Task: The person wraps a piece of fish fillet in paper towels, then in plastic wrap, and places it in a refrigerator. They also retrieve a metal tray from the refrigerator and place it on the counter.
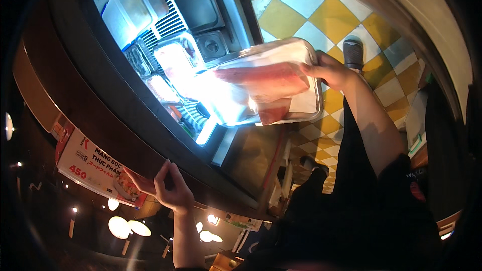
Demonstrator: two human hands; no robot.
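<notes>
My right hand (334,73) grips the right end of a metal tray (315,90). On pale lining in the tray lie a long pinkish-red fish fillet (278,80) and a smaller red piece (274,113). Glare washes out the tray's left end, which reaches the lit chiller case (236,17). My left hand (173,190) is at the dark brown counter edge (203,190), fingers stretched out and nothing visible in them. Beside its fingertips is a white and red cling film box (95,168).
Inside the chiller are a translucent tub (133,12), white slatted racks (168,5), a deep metal pan (198,7), a small lidded container (212,44) and wrapped food trays (175,57). The floor (331,17) has yellow and white checked tiles. Round lamps (119,227) glow at the lower left.
</notes>
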